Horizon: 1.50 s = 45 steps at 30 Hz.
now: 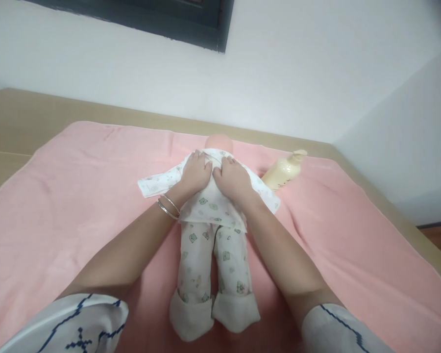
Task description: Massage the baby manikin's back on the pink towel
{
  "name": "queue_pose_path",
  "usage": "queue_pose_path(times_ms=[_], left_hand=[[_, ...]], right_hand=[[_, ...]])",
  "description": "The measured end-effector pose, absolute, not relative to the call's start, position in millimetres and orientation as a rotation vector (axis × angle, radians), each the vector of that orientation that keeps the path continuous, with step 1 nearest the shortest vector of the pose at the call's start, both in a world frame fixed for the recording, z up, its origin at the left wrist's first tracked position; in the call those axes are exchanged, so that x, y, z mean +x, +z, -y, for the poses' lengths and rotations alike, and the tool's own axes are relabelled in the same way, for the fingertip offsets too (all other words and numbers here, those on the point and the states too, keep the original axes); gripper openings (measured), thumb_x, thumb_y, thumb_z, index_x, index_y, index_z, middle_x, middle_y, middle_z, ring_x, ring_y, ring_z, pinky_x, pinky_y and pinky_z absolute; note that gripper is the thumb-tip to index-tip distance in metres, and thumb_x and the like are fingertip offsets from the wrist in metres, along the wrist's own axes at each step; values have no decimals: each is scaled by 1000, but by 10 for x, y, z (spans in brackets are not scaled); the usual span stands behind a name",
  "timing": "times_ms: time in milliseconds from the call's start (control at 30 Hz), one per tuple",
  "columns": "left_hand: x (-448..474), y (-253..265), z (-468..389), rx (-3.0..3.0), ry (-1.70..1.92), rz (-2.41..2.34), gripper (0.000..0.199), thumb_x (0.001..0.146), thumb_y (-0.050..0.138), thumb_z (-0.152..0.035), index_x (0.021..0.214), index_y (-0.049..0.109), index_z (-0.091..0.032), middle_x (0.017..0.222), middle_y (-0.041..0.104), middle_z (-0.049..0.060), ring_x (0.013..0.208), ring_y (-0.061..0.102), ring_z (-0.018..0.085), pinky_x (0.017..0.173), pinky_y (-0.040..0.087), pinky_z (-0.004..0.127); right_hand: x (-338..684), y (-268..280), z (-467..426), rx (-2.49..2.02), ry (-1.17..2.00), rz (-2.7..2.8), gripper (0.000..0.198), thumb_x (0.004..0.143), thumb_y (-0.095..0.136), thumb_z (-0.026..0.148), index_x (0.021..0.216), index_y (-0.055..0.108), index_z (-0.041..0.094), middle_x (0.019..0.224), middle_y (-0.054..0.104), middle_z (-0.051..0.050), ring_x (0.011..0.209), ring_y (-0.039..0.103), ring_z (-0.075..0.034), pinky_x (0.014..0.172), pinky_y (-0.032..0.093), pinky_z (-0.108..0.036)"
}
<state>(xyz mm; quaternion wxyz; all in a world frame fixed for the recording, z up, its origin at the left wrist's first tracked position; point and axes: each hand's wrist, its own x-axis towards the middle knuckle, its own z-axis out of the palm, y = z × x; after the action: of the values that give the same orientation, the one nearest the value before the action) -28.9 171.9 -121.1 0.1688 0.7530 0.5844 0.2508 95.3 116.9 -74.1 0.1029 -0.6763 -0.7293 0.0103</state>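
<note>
Nearest are white trousers with green printed motifs and folded-up plain cuffs (215, 264), lying legs toward the person on a smooth pink blanket (77, 206); a matching white long-sleeved top (215, 208) lies over their waist, sleeves angled outward; the left hand (197, 172), two silver bangles (167, 212) at its wrist, and the right hand (234, 177) rest palm-down on its upper chest, fingers together and slightly bent; whether they pinch cloth I cannot tell; a cream pump bottle (282, 172) leans beside the right-hand sleeve; beyond the collar shows a smooth pinkish rounded head (219, 142); behind, a tan surface (29, 105) meets a white wall (279, 83).
</note>
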Motion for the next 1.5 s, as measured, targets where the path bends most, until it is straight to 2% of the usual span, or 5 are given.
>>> queue_pose_path(times_ms=[267, 867, 1067, 1267, 1500], left_hand=[[-304, -1183, -1704, 2161, 676, -1635, 63, 106, 29, -36, 156, 39, 0, 168, 32, 24, 160, 27, 31, 134, 19, 46], [-299, -1149, -1684, 2172, 663, -1669, 61, 104, 29, -35, 155, 42, -2, 165, 38, 22, 157, 34, 30, 132, 25, 46], [-333, -1045, -1621, 2364, 608, -1653, 48, 103, 27, -28, 123, 65, -5, 131, 67, 21, 127, 61, 30, 116, 44, 45], [-200, -696, -1219, 2448, 300, -1821, 37, 100, 35, -19, 118, 64, -7, 120, 69, 23, 117, 66, 32, 98, 53, 41], [-103, -543, -1051, 2479, 202, -1760, 33, 93, 42, -11, 111, 70, -9, 111, 72, 21, 113, 68, 32, 97, 54, 41]], right_hand=[[1059, -920, -1344, -1949, 122, 2075, 67, 101, 32, 37, 157, 37, 0, 164, 38, -23, 154, 35, -35, 127, 27, -49], [1059, -927, -1347, -1920, 107, 2067, 65, 100, 32, 36, 154, 41, 0, 160, 44, -24, 149, 42, -35, 124, 31, -49], [1055, -885, -1327, -1932, 122, 2069, 64, 101, 32, 36, 154, 41, 0, 161, 43, -24, 149, 41, -35, 124, 31, -48], [1107, -808, -1326, -1907, 216, 2069, 62, 101, 35, 38, 151, 43, 2, 161, 43, -23, 148, 44, -35, 123, 33, -47], [1154, -742, -1306, -1891, 254, 2100, 58, 102, 33, 38, 147, 43, 2, 161, 41, -26, 144, 46, -37, 118, 38, -48]])
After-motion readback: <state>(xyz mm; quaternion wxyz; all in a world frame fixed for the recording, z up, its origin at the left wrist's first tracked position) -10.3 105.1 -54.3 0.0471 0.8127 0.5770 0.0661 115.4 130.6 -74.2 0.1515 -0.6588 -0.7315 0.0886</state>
